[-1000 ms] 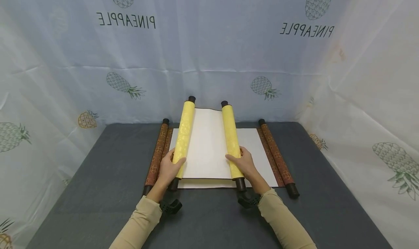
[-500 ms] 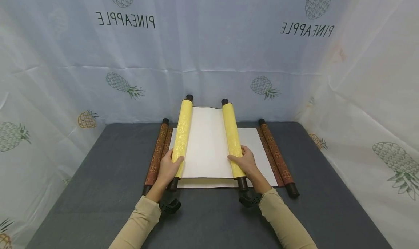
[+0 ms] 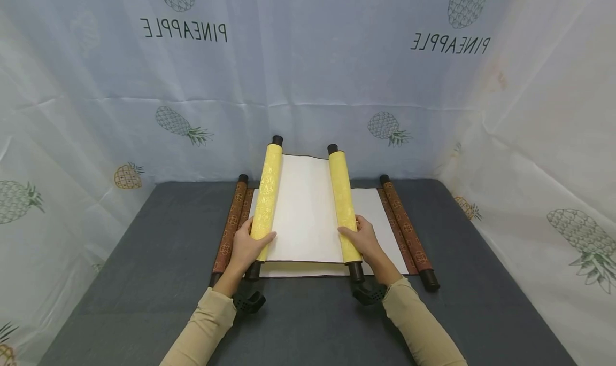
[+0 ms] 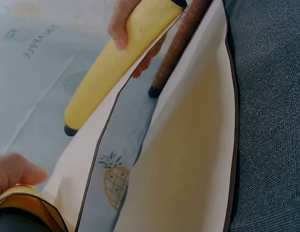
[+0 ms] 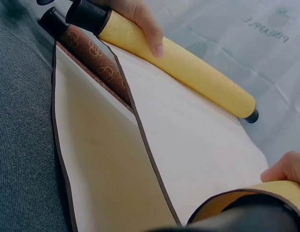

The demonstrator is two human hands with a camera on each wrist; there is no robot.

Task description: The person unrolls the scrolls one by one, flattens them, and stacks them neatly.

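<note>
A yellow hanging scroll with black rod ends is held partly unrolled, its white sheet [image 3: 308, 211] stretched between two rolls. My left hand [image 3: 246, 249] grips the left yellow roll [image 3: 268, 192] near its lower end, thumb across the front. Round the right yellow roll [image 3: 343, 203] my right hand [image 3: 364, 241] curls in the same way. Both wrist views show the yellow scroll raised over a second, brown-patterned scroll that lies unrolled beneath. That scroll's white sheet [image 5: 101, 145] faces up, and neither hand holds it.
The brown scroll's left roll [image 3: 231, 230] and right roll [image 3: 409, 227] lie on the dark grey tabletop [image 3: 308, 323], outside the two hands. A pale curtain [image 3: 308, 61] printed with pineapples hangs behind the table and along both sides.
The two yellow rolls have moved slightly apart, left one leftward and right one rightward, showing a wider white sheet. Their far ends sit a little higher. The brown scroll has not moved.
</note>
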